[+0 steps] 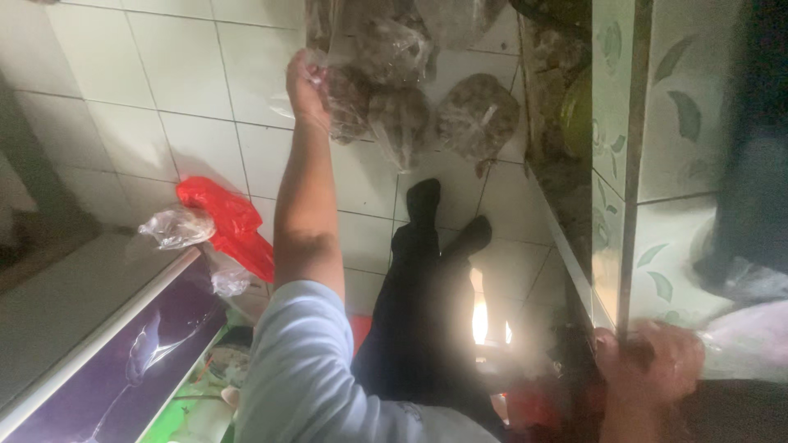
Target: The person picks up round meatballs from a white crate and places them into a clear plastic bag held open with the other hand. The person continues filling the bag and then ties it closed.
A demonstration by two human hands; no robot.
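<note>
The left hand [308,82] reaches far down and forward on a straight arm, and its fingers [302,64] pinch the gathered top of a clear plastic bag [349,98] filled with a brown, lumpy mass. Held by its neck like that, the bag hangs just above the white tiled floor [164,107], so the plastic is pulled tight and the weight sits low. This bag is the nearest of a cluster: a second bag [400,119] lies touching it on the far side, a third [476,115] rests just beyond that, and more bags [394,41] are heaped behind them, all on the floor near the tiled wall edge [611,164].

The right hand [657,365] is blurred; it seems to grip the corner of that wall edge, probably for balance, but whether its fingers are curled tight or loose cannot be told.

Measured from the held bag, a red plastic bag [230,221] and a crumpled clear bag [176,226] lie well apart toward the person, against a purple-fronted cabinet [123,369]. The person's dark-clad legs [423,295] stand between the cabinet and the wall edge. The open tiles beside the held bag, away from the wall, leave the most room to swing it.
</note>
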